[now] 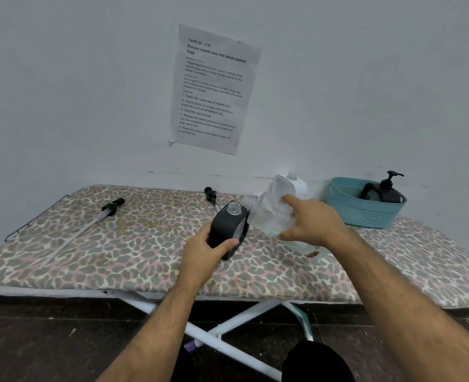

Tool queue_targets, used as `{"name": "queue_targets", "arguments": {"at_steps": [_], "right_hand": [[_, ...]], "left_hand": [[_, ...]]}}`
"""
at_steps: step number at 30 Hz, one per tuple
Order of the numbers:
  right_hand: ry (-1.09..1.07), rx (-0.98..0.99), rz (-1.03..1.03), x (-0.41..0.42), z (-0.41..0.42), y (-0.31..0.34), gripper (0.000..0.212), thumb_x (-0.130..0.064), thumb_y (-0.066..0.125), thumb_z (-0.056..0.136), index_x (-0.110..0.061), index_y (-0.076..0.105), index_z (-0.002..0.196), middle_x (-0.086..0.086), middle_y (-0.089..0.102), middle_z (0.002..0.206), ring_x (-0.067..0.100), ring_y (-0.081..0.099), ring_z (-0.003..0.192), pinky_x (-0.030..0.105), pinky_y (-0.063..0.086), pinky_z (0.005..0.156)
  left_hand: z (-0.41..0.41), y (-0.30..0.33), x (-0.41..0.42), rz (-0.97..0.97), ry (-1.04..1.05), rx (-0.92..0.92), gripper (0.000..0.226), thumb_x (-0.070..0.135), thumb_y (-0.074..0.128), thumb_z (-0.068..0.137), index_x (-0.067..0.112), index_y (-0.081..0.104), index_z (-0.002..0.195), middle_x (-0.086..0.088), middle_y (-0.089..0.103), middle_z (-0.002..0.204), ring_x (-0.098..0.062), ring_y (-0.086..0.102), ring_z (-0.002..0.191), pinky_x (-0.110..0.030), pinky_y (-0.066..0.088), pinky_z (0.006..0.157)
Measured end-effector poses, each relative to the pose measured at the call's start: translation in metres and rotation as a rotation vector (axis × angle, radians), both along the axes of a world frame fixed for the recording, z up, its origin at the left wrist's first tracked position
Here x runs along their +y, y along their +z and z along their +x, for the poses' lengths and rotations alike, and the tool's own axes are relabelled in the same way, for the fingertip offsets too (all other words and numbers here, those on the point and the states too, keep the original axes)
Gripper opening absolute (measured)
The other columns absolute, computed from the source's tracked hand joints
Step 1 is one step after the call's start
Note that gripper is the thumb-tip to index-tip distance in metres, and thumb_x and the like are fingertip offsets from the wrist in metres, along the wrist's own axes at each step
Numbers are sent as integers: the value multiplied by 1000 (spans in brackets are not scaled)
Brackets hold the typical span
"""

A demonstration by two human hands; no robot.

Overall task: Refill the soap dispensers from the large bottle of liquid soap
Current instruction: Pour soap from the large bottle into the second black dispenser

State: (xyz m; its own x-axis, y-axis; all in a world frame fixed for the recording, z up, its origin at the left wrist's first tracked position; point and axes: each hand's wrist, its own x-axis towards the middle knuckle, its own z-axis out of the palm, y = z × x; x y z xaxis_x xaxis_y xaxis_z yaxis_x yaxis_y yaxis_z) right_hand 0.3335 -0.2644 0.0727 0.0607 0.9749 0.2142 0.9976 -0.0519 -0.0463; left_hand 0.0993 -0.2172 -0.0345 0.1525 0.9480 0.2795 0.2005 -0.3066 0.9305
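Left hand: wrapped round open black dispenser.
Right hand: tilting clear refill bottle, pouring.
Done: basket dispenser capped.
Left: refit pump.

ironing board cover: leopard print | basket: teal | dispenser: black | large bottle: clear

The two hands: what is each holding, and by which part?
The left hand grips the open black soap dispenser round its lower body. The right hand holds the large clear plastic soap bottle by its side, tilted toward the dispenser.
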Motion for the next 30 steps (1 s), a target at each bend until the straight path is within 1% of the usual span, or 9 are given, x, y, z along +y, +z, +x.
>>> {"name": "queue_targets", "arguments": {"at_steps": [5,9,12,15,17,21,24,27,30], "right_hand": [[15,-50,5,3,-2,6,82,-57,75,71,-36,39,141,-3,69,106,20,63,89,29,46,66],[16,-86,5,3,-5,11,79,-58,75,71,-36,40,138,-6,67,102,16,55,80,27,40,63],[16,-115,7,4,-6,14,79,-58,75,71,-36,41,138,-6,67,100,16,54,81,28,41,63],[21,-136,3,5,-6,17,80,-58,75,70,-35,41,138,-5,68,103,19,60,90,30,47,68],[27,-142,-8,5,-7,20,81,-58,75,70,-35,41,139,-5,69,104,19,61,92,30,49,70],[25,-157,-35,6,-9,27,81,-57,76,71,-35,41,140,-5,68,104,15,53,84,29,46,68],[25,-170,-45,7,-11,30,80,-57,76,70,-35,41,139,-7,64,96,15,52,82,29,46,67],[26,-186,-51,7,-12,33,80,-56,77,70,-35,42,139,-10,58,86,16,54,82,29,43,64],[32,-200,-56,7,-13,37,80,-55,77,71,-36,41,140,-11,56,84,16,54,83,29,41,64]], "left_hand": [[-1,-2,2,-5,-5,3,51,34,82,78,35,59,123,25,66,102,17,60,90,-4,48,70],[-1,-2,3,-13,-11,4,50,35,82,78,33,61,124,23,67,103,16,61,91,-6,49,71],[-2,-2,2,-14,-13,11,47,35,81,78,37,59,119,24,67,102,17,61,89,-6,49,71],[-2,-4,3,-20,-15,0,48,36,82,77,35,61,121,22,69,105,14,63,91,-11,53,77],[-2,-3,3,-21,-17,-2,49,36,82,77,34,62,123,21,69,107,12,63,93,-9,51,74],[-1,-3,3,-24,-17,-9,51,36,82,77,32,62,125,20,69,108,9,64,94,-8,50,73],[-2,-3,3,-28,-18,-10,53,36,82,78,30,61,127,18,70,109,7,64,95,-11,51,74],[-1,-3,3,-27,-17,-5,54,36,81,78,30,61,128,18,69,110,8,63,95,-7,49,70],[-2,-2,3,-25,-10,2,54,37,81,78,30,61,128,18,69,108,10,62,93,-5,49,67]]}}
